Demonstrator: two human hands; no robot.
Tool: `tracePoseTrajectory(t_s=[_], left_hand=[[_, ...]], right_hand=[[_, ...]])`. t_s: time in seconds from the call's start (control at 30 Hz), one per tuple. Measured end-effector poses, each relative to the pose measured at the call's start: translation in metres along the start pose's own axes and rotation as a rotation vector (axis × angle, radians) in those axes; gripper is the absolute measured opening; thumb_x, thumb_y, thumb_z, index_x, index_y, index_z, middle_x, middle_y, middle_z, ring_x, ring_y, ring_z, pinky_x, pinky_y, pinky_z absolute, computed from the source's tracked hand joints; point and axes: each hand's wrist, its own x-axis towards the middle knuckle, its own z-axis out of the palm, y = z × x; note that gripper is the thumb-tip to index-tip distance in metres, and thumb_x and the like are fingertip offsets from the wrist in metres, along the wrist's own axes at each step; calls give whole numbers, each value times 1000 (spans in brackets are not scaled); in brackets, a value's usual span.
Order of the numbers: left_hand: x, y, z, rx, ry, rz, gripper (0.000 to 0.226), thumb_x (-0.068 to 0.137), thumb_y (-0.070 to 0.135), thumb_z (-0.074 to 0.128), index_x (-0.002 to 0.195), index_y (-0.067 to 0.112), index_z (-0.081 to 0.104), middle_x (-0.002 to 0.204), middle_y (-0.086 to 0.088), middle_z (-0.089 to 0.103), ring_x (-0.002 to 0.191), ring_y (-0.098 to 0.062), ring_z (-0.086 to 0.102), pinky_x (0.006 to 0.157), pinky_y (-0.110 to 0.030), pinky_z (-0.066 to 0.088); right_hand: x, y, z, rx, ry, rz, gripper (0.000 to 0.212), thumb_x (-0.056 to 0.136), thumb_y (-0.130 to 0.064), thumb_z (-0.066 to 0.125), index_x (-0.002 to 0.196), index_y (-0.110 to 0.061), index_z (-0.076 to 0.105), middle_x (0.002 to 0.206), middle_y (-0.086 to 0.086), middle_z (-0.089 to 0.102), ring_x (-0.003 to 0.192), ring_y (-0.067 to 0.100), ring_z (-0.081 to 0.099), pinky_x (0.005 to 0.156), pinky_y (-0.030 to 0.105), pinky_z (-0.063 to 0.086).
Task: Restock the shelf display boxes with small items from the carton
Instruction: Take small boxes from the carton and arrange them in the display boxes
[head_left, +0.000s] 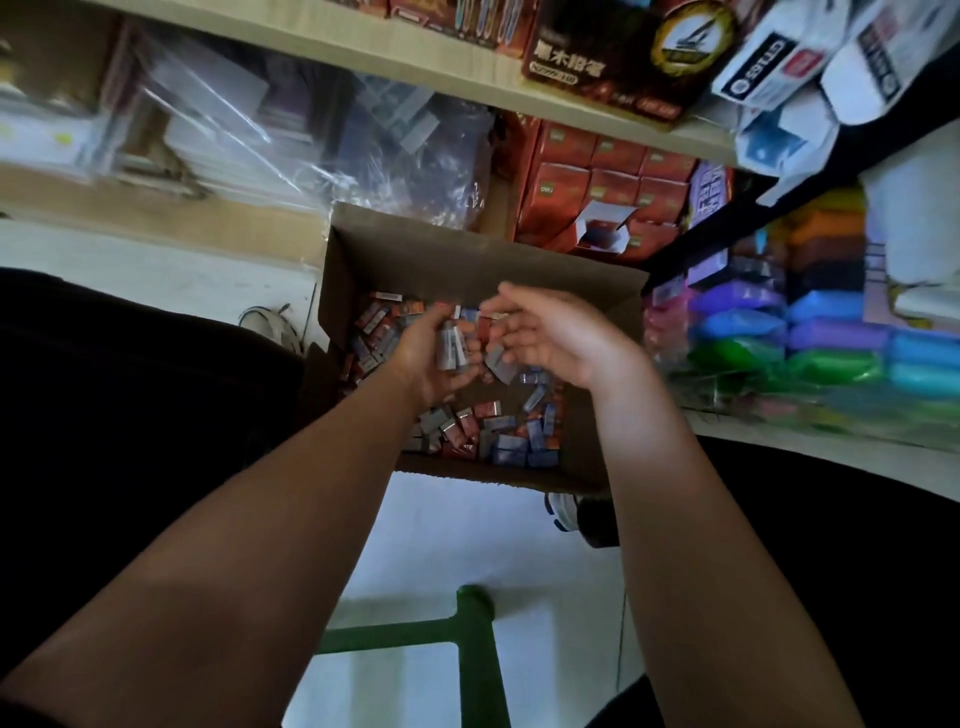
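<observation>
**Restocking under way: carton on the floor holds plenty of stock**

A person leans over an open brown carton (467, 260) of plain corrugated card, flaps up, the landmark of this scene. To the left of the carton, flat goods in glossy clear plastic wrap (322, 130) lie on the lower shelf. Over the carton's middle, the left hand (431, 358) curls its fingers around a few small packets (453, 349), grey and slim with a shiny wrapping. Just right of it, also above the carton, the right hand (550, 332) is held palm-in with fingers loosely spread; it appears to grip nothing, though motion blur leaves that uncertain. Beneath both hands, small items (498, 431), boxy and foil-bright in red, blue and grey, lie jumbled across the carton floor. Behind and right of the carton stand stacked red display boxes (613, 192), one with its white flap open. Judging by the loose heap left, much of the job remains. Farther right, soft coloured packs (831, 338) blur.
</observation>
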Motion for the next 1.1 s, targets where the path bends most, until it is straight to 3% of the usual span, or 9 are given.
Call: tracePoseTrajectory(t_s=[0.17, 0.33, 0.43, 0.53, 0.6, 0.67, 0.87, 0.97, 1.1], left_hand=[[-4, -4, 8, -26, -90, -6, 36, 93, 48, 51, 103, 16, 64, 96, -8, 66, 88, -21, 62, 67, -34, 55], [0, -4, 5, -77, -66, -70, 41, 93, 52, 49, 83, 14, 62, 73, -5, 57, 62, -17, 54, 57, -23, 49], [9, -7, -5, -18, -41, -95, 37, 91, 50, 53, 78, 16, 62, 70, -3, 55, 62, -15, 52, 61, -24, 45], [21, -14, -11, 48, -17, -89, 28, 92, 41, 57, 78, 17, 59, 68, -1, 52, 60, -13, 49, 60, -23, 41], [32, -19, -15, 131, 4, -98, 26, 92, 38, 59, 77, 18, 59, 64, 1, 51, 54, -11, 49, 53, -19, 40], [43, -22, -20, 222, 44, -120, 27, 93, 38, 58, 74, 18, 58, 57, 3, 50, 46, -9, 46, 44, -13, 37], [67, -31, -42, 306, 126, -167, 30, 93, 42, 55, 72, 20, 57, 56, 4, 48, 46, -9, 44, 43, -15, 33], [74, -37, -49, 295, 154, -190, 28, 92, 42, 55, 74, 21, 57, 57, 3, 49, 45, -9, 45, 46, -16, 34], [78, -43, -50, 261, 159, -213, 28, 93, 41, 54, 73, 20, 56, 57, 3, 49, 45, -9, 44, 46, -17, 35]], right_hand=[[-2, -2, 4, 422, -73, 17, 38, 99, -29, 52, 128, -4, 57, 112, 25, 60, 105, 38, 65, 89, 39, 57], [11, 7, -10, 380, 49, 5, 32, 102, -24, 47, 127, -6, 57, 124, 26, 55, 98, 33, 67, 75, 34, 60], [28, 26, -23, 162, 206, 51, 29, 102, -23, 46, 123, -6, 56, 121, 21, 60, 98, 27, 67, 82, 34, 58], [56, 70, -40, -399, 322, 149, 32, 99, -18, 50, 129, -7, 56, 128, 19, 60, 111, 33, 62, 91, 42, 54], [76, 107, -45, -819, 205, 244, 38, 99, -18, 51, 134, -5, 53, 135, 20, 56, 121, 36, 56, 101, 45, 48], [97, 147, -44, -1084, 35, 346, 45, 98, -29, 55, 139, -11, 50, 145, 16, 47, 127, 34, 49, 107, 42, 42], [130, 201, -40, -1223, -10, 343, 39, 94, -20, 54, 133, -17, 58, 135, 11, 55, 125, 30, 51, 101, 31, 40], [129, 189, -31, -1457, -76, 344, 50, 87, -33, 64, 135, -39, 53, 140, 4, 50, 135, 31, 40, 116, 54, 19], [132, 182, -25, -1569, -75, 361, 49, 91, -29, 63, 139, -26, 52, 147, 7, 44, 139, 31, 36, 113, 48, 26]])
